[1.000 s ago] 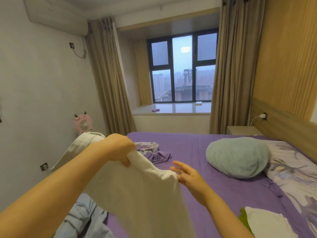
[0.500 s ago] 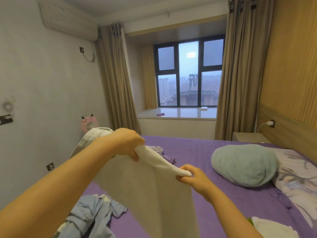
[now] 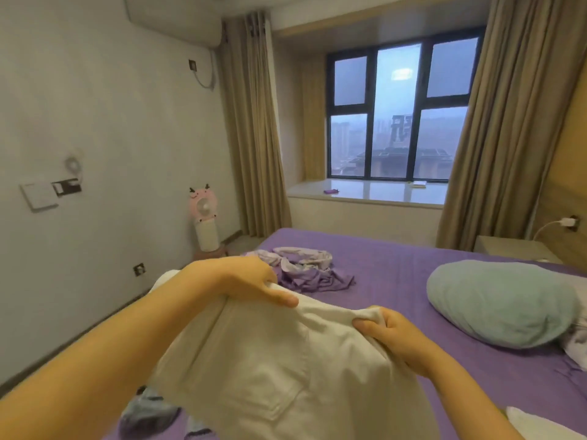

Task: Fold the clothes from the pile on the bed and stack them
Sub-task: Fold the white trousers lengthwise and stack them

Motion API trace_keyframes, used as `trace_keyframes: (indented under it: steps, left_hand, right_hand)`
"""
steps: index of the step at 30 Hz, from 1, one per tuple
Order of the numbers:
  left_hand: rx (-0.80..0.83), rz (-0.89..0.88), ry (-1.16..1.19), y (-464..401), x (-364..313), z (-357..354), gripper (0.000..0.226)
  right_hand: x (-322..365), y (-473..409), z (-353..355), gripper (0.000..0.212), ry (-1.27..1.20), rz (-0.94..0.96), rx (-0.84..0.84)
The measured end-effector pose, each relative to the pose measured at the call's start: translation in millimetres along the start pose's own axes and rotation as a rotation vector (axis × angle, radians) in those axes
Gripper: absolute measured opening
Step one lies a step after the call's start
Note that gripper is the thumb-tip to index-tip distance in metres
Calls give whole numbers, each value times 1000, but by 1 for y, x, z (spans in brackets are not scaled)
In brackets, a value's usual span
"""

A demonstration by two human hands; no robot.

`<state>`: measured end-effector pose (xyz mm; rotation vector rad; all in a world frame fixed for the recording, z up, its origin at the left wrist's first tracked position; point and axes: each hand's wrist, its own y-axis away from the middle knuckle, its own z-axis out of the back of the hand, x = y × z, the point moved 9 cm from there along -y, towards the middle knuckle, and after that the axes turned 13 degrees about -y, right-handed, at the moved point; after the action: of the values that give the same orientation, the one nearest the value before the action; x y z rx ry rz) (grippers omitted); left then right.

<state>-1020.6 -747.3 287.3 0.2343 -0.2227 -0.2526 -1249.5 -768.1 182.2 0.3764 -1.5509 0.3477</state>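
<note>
Cream trousers [image 3: 279,376] with a back pocket hang in front of me over the purple bed [image 3: 397,281]. My left hand [image 3: 251,281] grips their waistband at the left. My right hand [image 3: 390,331] pinches the waistband at the right. A crumpled purple and floral garment [image 3: 305,268] lies on the bed beyond my hands. A grey-blue garment [image 3: 149,414] lies bunched at the lower left, partly hidden by the trousers. A folded white piece [image 3: 540,427] shows at the bottom right corner.
A pale green pillow [image 3: 502,300] lies on the right side of the bed, by a floral pillow [image 3: 575,341]. A pink fan [image 3: 203,208] on a white stand is by the left wall. Curtains and a window seat are at the far end.
My right hand went from open beside the trousers to gripping the waistband. Both hands have lowered and spread the trousers out, with the pocket side facing me.
</note>
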Motion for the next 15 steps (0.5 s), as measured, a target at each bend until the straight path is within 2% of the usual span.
trace_keyframes:
  steps: [5, 8, 11, 15]
  left_hand:
    - [171, -14, -11, -27, 4, -150, 78]
    - [221, -16, 2, -35, 12, -233, 75]
    - [241, -41, 5, -38, 17, -300, 79]
    - [329, -39, 64, -45, 36, -364, 68]
  right_hand:
    - [-123, -9, -31, 17, 119, -236, 65]
    - [-184, -17, -49, 21, 219, -320, 76]
    - [-240, -23, -69, 26, 281, -391, 104]
    - [-302, -28, -95, 17, 297, -497, 147]
